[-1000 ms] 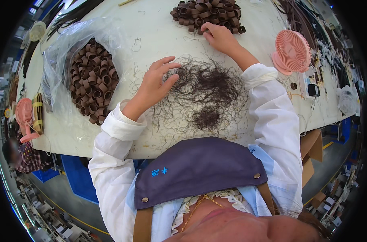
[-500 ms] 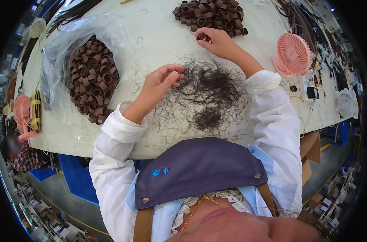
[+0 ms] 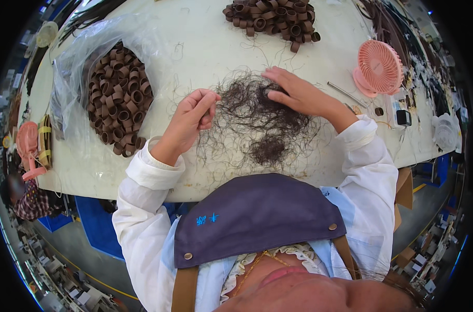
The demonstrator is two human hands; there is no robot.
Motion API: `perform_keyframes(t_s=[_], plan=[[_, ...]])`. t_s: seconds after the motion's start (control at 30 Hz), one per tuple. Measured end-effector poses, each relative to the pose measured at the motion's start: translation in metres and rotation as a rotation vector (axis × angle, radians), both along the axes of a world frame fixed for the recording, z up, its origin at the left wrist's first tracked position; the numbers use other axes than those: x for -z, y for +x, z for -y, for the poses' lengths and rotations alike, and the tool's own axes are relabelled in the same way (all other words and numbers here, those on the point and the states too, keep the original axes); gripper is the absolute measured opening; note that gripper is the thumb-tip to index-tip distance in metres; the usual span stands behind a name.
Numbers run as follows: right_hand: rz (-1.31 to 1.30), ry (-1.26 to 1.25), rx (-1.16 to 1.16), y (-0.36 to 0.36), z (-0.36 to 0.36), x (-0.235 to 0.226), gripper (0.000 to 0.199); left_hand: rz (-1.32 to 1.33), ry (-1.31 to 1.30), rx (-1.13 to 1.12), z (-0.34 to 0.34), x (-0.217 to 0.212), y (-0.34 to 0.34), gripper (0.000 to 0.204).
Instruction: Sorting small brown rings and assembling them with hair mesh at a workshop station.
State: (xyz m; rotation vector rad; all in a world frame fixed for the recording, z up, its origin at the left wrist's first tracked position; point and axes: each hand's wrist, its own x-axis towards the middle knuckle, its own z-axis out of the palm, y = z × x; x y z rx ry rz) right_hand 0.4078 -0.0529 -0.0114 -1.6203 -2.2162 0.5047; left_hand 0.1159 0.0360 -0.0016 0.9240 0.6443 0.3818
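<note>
A tangled heap of dark thread scraps (image 3: 278, 112) lies on the table in front of me. My left hand (image 3: 192, 117) is at the heap's left edge, thumb and forefinger pressed together in a pinch. What they hold, if anything, is too fine to make out. Over the heap's upper right part, my right hand (image 3: 301, 94) is open with fingers stretched out, palm down, nothing visible in it. Beyond it sits a pile of brown loops (image 3: 275, 20), short bands closed into rings. More brown loops (image 3: 119, 99) fill an opened clear plastic bag (image 3: 70, 99) on the left.
A pink fan (image 3: 379, 67) stands at the right, near a thin metal rod (image 3: 346, 94), a single brown loop (image 3: 379, 111) and a small black box (image 3: 403, 118). Dark strips (image 3: 384, 26) lie along the far right. Another pink fan (image 3: 28, 148) is at the left edge.
My right hand has let go of a brown loop by the far pile and come back over the threads. My left hand has drawn slightly left and closed into a pinch.
</note>
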Motion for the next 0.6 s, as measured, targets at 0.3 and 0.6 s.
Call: perform_keyframes(t_s=[0.3,0.6], plan=[[-0.214,-0.151,0.039,-0.009,0.045,-0.032,0.046,-0.037,0.459,-0.244,-0.034,-0.051,-0.043,0.029],[0.212,0.044,0.133,-0.021,0.072,-0.001,0.051,-0.857,1.546,-0.315,-0.136,-0.022,-0.083,0.027]])
